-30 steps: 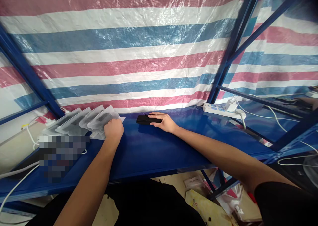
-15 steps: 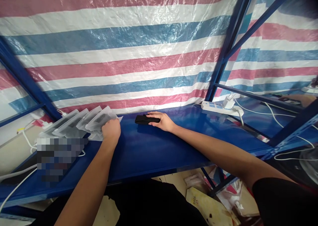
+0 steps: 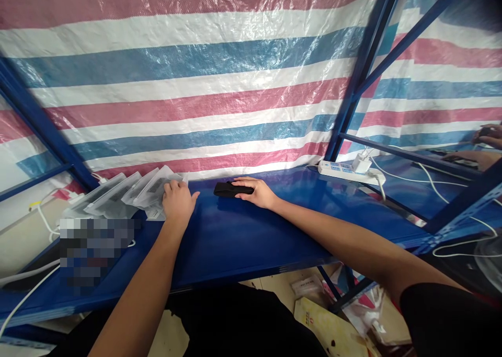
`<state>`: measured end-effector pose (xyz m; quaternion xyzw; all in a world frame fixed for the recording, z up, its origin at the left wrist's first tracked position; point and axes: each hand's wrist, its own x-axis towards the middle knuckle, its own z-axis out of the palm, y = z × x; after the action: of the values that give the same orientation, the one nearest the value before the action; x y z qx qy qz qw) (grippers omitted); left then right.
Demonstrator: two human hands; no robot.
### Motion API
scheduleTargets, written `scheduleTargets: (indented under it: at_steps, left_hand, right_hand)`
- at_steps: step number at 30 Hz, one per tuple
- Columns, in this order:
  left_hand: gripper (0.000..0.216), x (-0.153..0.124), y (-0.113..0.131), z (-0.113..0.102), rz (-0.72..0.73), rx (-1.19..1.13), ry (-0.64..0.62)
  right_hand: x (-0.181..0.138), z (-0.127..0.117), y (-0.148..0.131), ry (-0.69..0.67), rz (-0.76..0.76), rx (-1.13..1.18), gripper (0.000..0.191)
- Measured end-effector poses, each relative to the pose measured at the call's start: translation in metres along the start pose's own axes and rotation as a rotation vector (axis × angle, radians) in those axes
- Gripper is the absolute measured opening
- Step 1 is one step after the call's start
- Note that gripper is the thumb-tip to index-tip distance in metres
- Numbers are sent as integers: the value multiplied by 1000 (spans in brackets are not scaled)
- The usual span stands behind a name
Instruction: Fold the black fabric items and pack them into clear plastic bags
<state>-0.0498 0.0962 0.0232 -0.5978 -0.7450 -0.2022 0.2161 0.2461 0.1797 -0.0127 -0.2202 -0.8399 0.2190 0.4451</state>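
Observation:
My left hand (image 3: 178, 201) lies over the near end of a row of translucent zip pouches (image 3: 151, 192), its fingers spread and its thumb out to the right. Several of these frosted pouches lean against each other at the back left of the blue shelf (image 3: 235, 242). My right hand (image 3: 258, 192) is closed round the right end of a small black case-like item (image 3: 225, 189) resting on the shelf. What exactly the black item is cannot be made out.
A white power strip (image 3: 337, 170) with a plugged-in charger (image 3: 361, 162) sits at the back right, trailing white cables. Blue frame posts (image 3: 355, 85) bound both sides. At the far right are another person's hands (image 3: 488, 137). A blurred-out patch (image 3: 96, 252) covers something at left.
My left hand has let go of the pouch edge, its fist opening into spread fingers. The right hand and black item stay put. Another person's hand has come further into view at right.

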Motion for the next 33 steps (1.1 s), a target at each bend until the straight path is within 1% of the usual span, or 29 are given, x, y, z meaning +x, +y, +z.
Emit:
scheduleTargets:
  at_steps: [4,7,10,12,15,17,19,20,21,22,23,24,25,27,28,29,31,33]
  left_hand:
    - [43,2,-3,5,-24,-213,-26]
    - [35,7,-7,7,1,-427,21]
    - [36,11,-6,8,33,-642,82]
    - [36,11,-3,9,40,-735,69]
    - [33,9,2,11,71,-765,-10]
    - [31,8,5,11,74,-739,-77]
    - [23,7,9,9,47,-727,-78]
    - [22,6,12,6,27,-737,-41]
    - [31,5,14,2,12,-756,14]
    - [46,3,16,-1,10,-778,72]
    - [59,2,18,-5,25,-803,119]
    - [66,0,19,-8,60,-833,146]
    - [63,-1,20,-11,111,-867,153]
    - [44,-4,21,-13,216,-955,127]
    - [41,-4,22,-13,254,-1000,102]
    - [44,-5,22,-12,277,-1033,75]
    - [45,-4,23,-9,284,-1026,45]
    - [32,-4,24,-5,254,-947,79]
  right_hand:
    - [1,0,-2,6,38,21,49]
    - [0,1,-2,28,77,47,48]
    - [-1,3,-1,109,154,99,47]
    - [-1,3,-1,177,259,162,48]
    - [-1,1,-1,242,452,275,56]
    - [-1,0,0,266,523,343,61]
    - [-1,0,1,304,545,409,63]
    - [0,1,2,330,550,446,63]
    - [0,1,2,357,555,483,63]
    - [1,1,2,385,564,520,62]
    - [2,1,2,412,576,556,61]
    - [3,1,1,440,595,589,61]
    - [4,0,0,471,616,618,60]
    - [7,-3,-2,526,649,659,58]
    - [8,-5,-3,547,653,675,57]
    - [9,-8,-4,562,648,687,56]
    - [11,-13,-7,574,614,710,56]
    - [12,-17,-13,572,553,719,59]
